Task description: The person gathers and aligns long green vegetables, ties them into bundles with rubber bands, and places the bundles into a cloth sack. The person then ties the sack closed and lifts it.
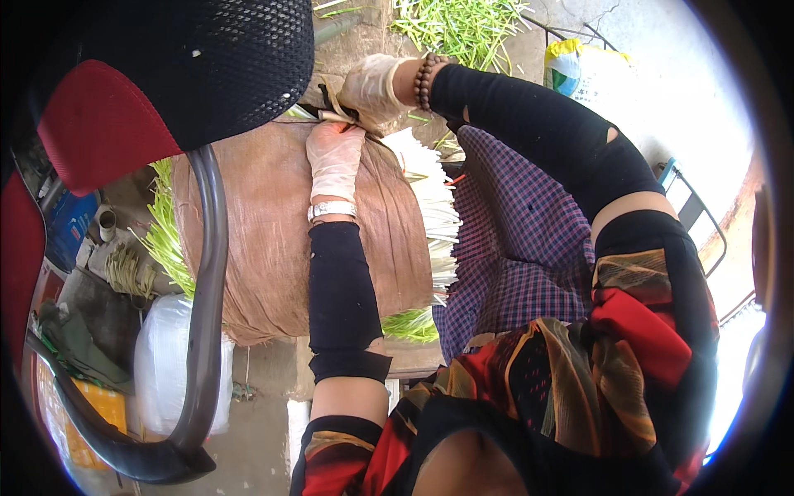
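A large bundle of leafy vegetables lies before me, wrapped in a brown cloth [267, 229]. White cut stems [431, 211] stick out on the right, and yellow-green leaf tips [167, 229] on the left. My left hand [335, 158], in a pale thin glove, is closed on the cloth near its far edge. Just beyond it, my right hand [375, 93], gloved likewise, is closed around a dark and beige strip [335, 102] at that edge. The fingers of both hands are partly hidden.
A mesh-backed chair [248, 56] with a curved armrest [208, 260] juts in at left. Cut green leaves [462, 28] lie beyond the bundle. A plastic-wrapped pack [164, 366] stands at lower left, a white and yellow sack [583, 68] at upper right. A plaid cloth [527, 248] covers my lap.
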Tool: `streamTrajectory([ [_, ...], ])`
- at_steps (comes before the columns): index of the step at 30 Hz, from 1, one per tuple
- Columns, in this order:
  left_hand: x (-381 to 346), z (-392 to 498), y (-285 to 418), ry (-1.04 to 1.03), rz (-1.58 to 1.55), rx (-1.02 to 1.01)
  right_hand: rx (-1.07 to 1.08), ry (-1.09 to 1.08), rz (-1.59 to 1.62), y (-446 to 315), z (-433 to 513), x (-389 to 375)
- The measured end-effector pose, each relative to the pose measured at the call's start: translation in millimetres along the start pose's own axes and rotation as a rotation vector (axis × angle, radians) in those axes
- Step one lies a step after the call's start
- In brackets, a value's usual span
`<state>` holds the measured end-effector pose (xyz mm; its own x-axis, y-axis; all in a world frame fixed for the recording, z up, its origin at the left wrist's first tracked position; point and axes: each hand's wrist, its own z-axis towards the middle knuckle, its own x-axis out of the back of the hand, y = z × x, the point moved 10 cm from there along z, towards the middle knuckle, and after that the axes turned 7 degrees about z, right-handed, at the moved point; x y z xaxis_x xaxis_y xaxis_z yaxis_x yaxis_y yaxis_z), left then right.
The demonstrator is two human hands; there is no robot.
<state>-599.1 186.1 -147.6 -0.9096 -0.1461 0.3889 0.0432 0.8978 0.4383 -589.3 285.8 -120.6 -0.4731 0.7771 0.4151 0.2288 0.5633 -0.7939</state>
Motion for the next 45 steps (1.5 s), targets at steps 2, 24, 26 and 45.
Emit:
streamTrajectory([
  [2, 4.9, -5.0, 14.3, 0.029, 0.041, -0.086, -0.129, -0.080, -0.090, 6.6, -10.8, 1.8],
  [24, -4.9, -17.5, 20.8, -0.286, -0.823, 0.111, -0.115, 0.648, 1.031, 27.2, -88.2, 12.4],
  [26, -2.7, -14.9, 15.5, -0.252, -0.802, 0.130, -0.315, 0.305, 0.748, 25.1, -66.3, -4.8],
  [45, 121.0, -253.7, 30.4, 0.402, -0.372, -0.151, -0.163, 0.146, 1.207, -185.1, -172.9, 5.0],
])
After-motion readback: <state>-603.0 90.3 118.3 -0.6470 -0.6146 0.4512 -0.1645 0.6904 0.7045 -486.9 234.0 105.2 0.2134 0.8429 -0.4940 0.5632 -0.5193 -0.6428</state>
